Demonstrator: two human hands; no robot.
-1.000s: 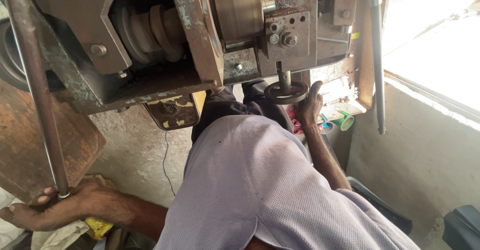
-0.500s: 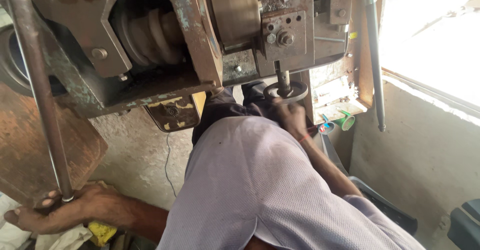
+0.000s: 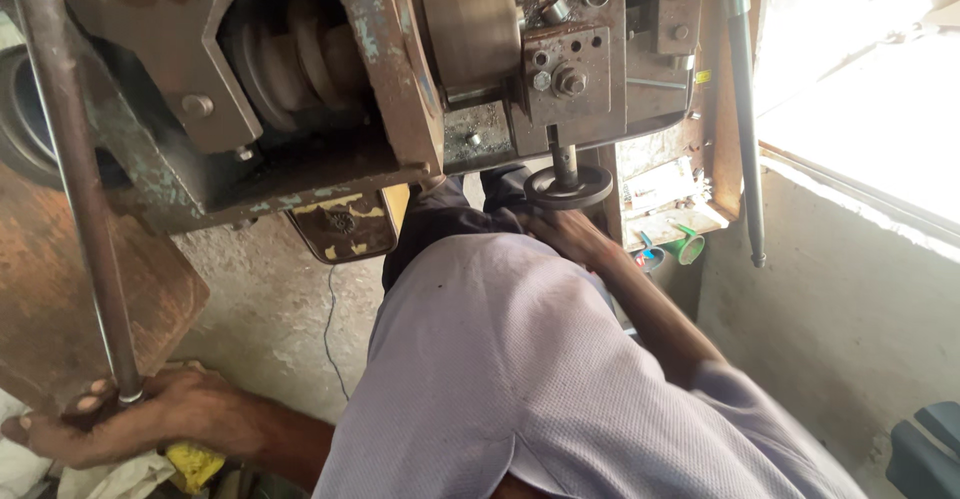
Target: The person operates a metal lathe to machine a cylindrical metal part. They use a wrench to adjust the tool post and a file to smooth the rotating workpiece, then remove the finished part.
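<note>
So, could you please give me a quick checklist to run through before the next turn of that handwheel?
1. Left hand closed around the long steel rod: ok.
2. Right hand at the handwheel: ok, it touches the rim from below.
3. Firm grasp by the right fingers: cannot tell, blurred.
4. Shirt apart from the stepped pulley: ok.
5. Long lever at the right hangs untouched: ok.

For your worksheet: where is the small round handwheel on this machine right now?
In the head view, the handwheel sits right of centre, under the grey machine body, with the right hand just below it.
</note>
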